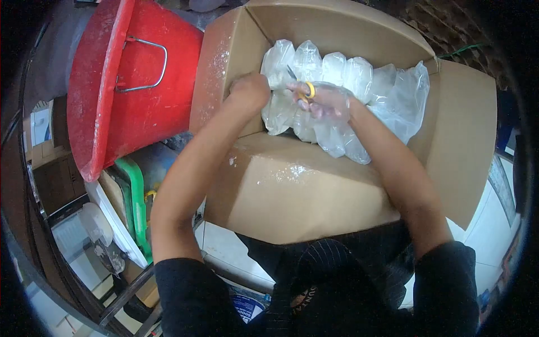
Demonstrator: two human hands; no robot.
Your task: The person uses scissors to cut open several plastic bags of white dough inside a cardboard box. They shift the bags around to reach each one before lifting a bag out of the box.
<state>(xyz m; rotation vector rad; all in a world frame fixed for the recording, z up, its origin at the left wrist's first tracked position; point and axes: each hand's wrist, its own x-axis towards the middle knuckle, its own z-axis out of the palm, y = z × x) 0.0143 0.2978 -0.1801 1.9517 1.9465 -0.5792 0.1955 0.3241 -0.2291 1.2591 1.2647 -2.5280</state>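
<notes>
Inside an open cardboard box (303, 196) stand several clear plastic bags (359, 78) with whitish contents, packed in rows. My right hand (331, 106) grips a pair of scissors (310, 90) with yellow handles, and its fingers are curled through the loops. The blade tips point up and left, over the bags. Clear plastic lies against or around this hand. At the box's left inner side my left hand (251, 91) is closed in a fist beside the leftmost bags. Its fingertips are turned away, so what it pinches is hidden.
A large red tub (151, 62) with a wire handle lies tilted against the box's left side. Below it are a green plastic item (133, 196) and a white board (115, 219). The right box flap (466, 135) folds outward over white floor tiles.
</notes>
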